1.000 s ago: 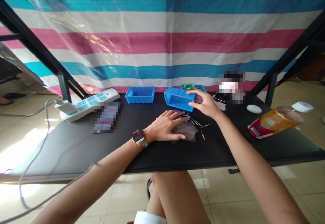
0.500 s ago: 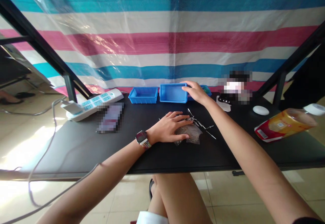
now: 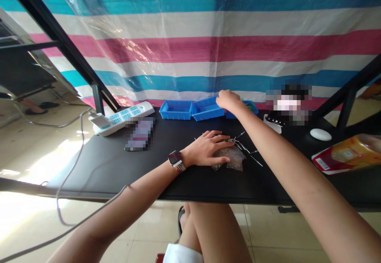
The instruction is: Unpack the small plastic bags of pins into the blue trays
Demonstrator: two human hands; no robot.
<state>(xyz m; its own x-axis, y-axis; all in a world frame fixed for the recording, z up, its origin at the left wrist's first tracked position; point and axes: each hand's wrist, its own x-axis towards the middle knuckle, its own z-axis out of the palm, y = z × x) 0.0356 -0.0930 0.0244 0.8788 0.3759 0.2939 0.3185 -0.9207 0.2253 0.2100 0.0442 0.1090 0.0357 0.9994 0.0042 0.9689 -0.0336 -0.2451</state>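
My left hand (image 3: 208, 147) lies flat with its fingers spread, over small clear plastic bags (image 3: 235, 159) and the near end of several thin metal pins (image 3: 242, 147). The bags seem to hold small brownish parts, too small to tell. At the back, my right hand (image 3: 228, 101) is closed on the right end of the middle blue bin (image 3: 208, 114), which sits tilted with that end higher. Its inside looks bare where visible. A second blue bin (image 3: 176, 114) stands level to the left. Behind my right hand, a third blue bin (image 3: 251, 108) is partly hidden.
A white power strip (image 3: 127, 116) with a plugged-in adapter and a phone (image 3: 139, 135) lie at the left. To the right are a white oval object (image 3: 320, 134) and a drink bottle (image 3: 348, 153) on its side. A striped sheet (image 3: 178, 48) hangs behind the black table (image 3: 98, 163).
My right hand has gone from extended to curled fingers on the middle bin, whose right end has risen. My left hand keeps its place on the bags. The view has shifted slightly.
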